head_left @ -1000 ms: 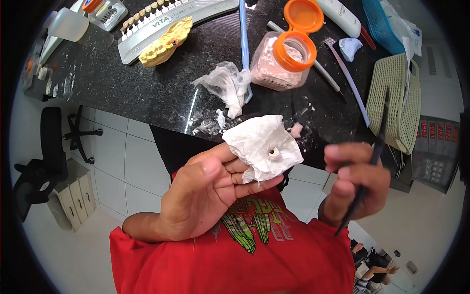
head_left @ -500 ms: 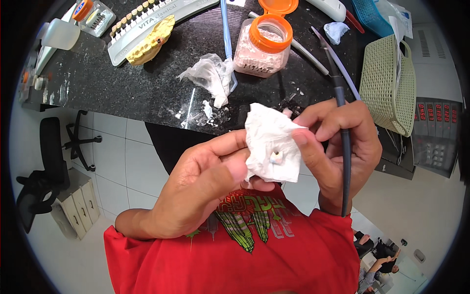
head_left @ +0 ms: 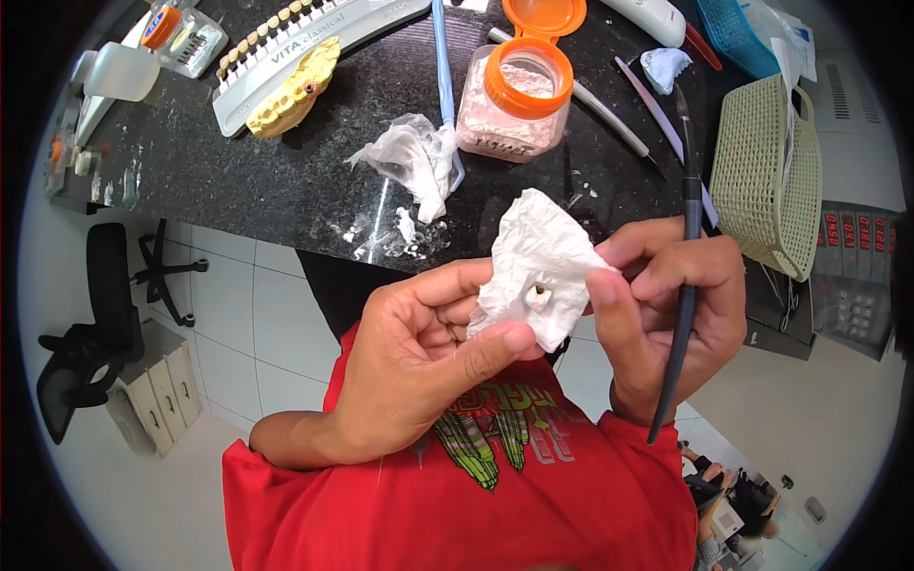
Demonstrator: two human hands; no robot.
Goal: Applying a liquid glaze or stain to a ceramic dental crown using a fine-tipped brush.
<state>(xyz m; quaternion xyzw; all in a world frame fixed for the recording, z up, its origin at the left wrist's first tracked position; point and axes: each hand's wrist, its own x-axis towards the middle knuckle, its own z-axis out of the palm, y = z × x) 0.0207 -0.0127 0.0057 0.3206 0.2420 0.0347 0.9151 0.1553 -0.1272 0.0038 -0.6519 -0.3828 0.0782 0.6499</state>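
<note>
The left hand (head_left: 405, 357) pinches a crumpled tissue (head_left: 543, 238) between its thumb and curled fingers, and on the tissue sits a small white tooth piece (head_left: 538, 299), its dark opening at the end away from the body. The piece lies just beyond and right of the left thumb tip, the nearer one, and left of the right hand (head_left: 647, 333), whose fingertips close on the tissue's right edge. That hand also holds a brush (head_left: 687, 276) lengthwise away from the body, bristles well apart from the piece.

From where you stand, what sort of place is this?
Probably a dental laboratory: the yellow dental model, the rack of tooth-coloured shade tabs and the small crown-like piece on the white tissue suggest it.
</note>
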